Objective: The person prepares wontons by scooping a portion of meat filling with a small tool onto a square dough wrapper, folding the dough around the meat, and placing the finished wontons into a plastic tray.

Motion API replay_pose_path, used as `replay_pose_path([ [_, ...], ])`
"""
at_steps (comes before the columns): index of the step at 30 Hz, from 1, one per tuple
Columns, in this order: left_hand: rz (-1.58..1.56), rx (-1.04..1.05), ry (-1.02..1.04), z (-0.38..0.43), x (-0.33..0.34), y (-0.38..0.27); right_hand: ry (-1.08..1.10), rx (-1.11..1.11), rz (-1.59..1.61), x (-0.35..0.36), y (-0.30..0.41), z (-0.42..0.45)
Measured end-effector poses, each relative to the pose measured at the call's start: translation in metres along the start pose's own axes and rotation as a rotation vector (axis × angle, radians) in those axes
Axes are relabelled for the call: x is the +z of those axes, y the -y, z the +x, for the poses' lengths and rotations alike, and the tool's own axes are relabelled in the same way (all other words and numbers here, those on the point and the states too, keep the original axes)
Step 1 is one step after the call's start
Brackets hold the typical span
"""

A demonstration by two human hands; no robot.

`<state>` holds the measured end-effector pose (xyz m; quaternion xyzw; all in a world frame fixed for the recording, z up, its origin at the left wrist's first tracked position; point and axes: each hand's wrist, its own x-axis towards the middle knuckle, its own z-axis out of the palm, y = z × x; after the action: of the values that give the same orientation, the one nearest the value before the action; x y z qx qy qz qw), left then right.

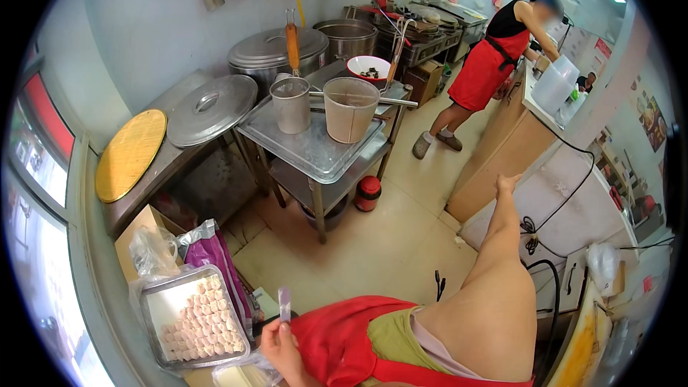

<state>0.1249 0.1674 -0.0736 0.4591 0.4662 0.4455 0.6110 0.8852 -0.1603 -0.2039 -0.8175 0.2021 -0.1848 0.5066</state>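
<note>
At the lower left, my left hand [279, 348] grips a flat lilac stick [284, 303] upright, with pale paste smeared on it. Left of that hand is a metal tray [242, 357] with many small pale wrapped dumplings [207, 322] in rows. Pale flat sheets [242, 376], perhaps dumpling wrappers, lie in clear plastic just below the tray. My right arm stretches far out, and my right hand [506, 185] appears in front of the wooden counter [489, 172]. I cannot tell whether that hand touches anything. A red apron [338, 333] covers my front.
A metal table [301, 156] carries two deep strainers [351, 113] and a bowl [368, 67]. Lidded pots [279, 45] stand behind it, and a red jar [368, 193] on the floor. A person [500, 48] in a red apron leans over the counter. Cables [531, 234] hang at right.
</note>
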Motion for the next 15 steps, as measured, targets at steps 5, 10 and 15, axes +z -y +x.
replay_pose_path([
  [5,-0.046,0.005,0.019,0.002,-0.004,-0.001,-0.016,-0.046,0.019,-0.009,0.004,0.007],
  [10,-0.029,0.000,0.007,0.000,-0.003,-0.001,-0.016,-0.038,0.001,-0.009,-0.005,-0.001],
  [15,-0.036,0.011,0.023,-0.002,-0.004,0.002,-0.014,-0.052,-0.031,-0.017,0.002,0.003],
])
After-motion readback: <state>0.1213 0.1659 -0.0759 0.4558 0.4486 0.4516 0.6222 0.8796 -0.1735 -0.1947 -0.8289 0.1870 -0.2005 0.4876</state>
